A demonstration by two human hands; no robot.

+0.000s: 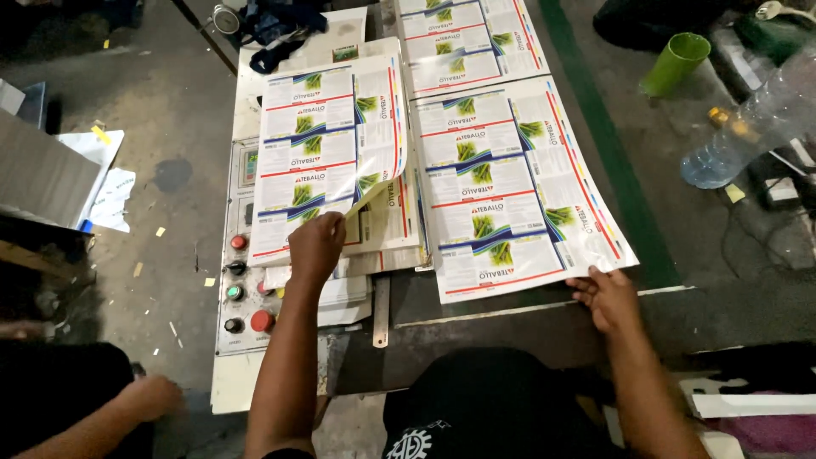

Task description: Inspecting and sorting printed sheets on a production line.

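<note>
The left hand (pixel 316 246) pinches the lower edge of a printed label sheet (pixel 327 144), lifting it off the stack (pixel 399 229) beneath. The right hand (pixel 608 297) rests fingers spread on the corner of a second printed sheet (pixel 510 187). Left of the left hand sits a control panel (pixel 242 280) with coloured buttons. Beyond the right hand lie a green cup (pixel 676 61) and clear plastic bottle (pixel 748 127) on a grey concrete floor (pixel 170 119).

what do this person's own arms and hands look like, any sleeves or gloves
Both arms are bare to the frame edge, with no sleeves in view. The left hand and right hand have no gloves, and no rings or watch show. A black top with a white print covers the torso.
</note>
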